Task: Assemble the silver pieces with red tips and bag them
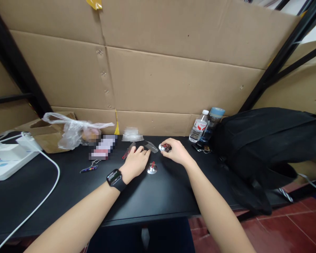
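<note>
My left hand (135,161), with a dark smartwatch (114,178) on its wrist, rests palm down on the black table (158,196), fingers stretched toward a small clear plastic bag (150,146) and touching its edge. My right hand (173,151) is closed around a small shiny metal piece with red on it (163,147). A second round metal piece with a red part (152,169) lies on the table just right of my left hand. A thin red item (127,151) lies under my left fingers.
A black backpack (263,147) fills the right side. Two bottles (200,125) stand by the cardboard wall, with keys (204,149) beside them. At left are a white power strip (7,158) with cable, a cardboard box with a plastic bag (73,131), and a keychain (89,168).
</note>
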`<action>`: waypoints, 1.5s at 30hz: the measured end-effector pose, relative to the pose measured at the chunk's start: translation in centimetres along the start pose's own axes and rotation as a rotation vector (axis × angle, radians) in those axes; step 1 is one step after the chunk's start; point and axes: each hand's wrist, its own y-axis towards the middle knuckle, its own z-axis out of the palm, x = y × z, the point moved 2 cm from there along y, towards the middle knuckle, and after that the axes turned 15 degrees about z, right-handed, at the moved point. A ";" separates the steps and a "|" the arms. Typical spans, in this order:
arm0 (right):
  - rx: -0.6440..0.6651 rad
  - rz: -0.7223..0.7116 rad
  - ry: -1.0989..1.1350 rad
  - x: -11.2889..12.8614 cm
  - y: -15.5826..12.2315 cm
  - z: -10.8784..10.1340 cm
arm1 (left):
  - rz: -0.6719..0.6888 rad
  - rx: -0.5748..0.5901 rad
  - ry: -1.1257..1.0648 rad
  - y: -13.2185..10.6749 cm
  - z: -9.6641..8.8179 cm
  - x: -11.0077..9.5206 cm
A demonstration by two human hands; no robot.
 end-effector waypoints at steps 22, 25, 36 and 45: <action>0.001 -0.002 0.036 -0.3 0.3 0.0 | 0.020 -0.027 0.022 0.7 0.9 0.3; 0.004 -0.005 0.032 -0.2 0.3 0.0 | 0.031 -0.015 0.053 0.9 0.9 0.3; 0.079 -0.056 -0.042 0.5 0.0 1.1 | 0.062 0.010 -0.037 0.8 1.7 0.9; 0.170 -0.012 -0.262 1.1 -0.2 2.5 | 0.048 0.041 -0.095 0.4 2.1 1.7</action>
